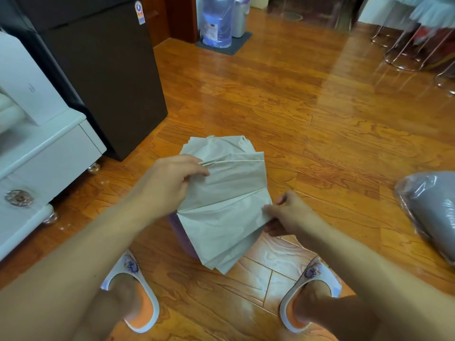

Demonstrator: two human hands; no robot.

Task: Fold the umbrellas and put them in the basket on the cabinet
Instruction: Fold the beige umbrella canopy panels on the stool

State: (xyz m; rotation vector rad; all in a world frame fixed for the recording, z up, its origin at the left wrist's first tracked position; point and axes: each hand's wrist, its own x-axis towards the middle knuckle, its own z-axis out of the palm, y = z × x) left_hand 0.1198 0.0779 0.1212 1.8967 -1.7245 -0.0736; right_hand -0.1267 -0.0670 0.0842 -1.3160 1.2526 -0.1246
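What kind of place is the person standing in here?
Most likely a room in a home. The glossy wooden floor, the indoor slippers on the person's feet and a large water-dispenser bottle standing by the far wall all suggest it.

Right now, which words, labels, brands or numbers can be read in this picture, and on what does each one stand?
None can be read.
Hang tag on the dark cabinet: printed, but too blurred.
Label on the water bottle: too blurred.
Small mark on the white box: too faint.
Umbrella: no text visible.
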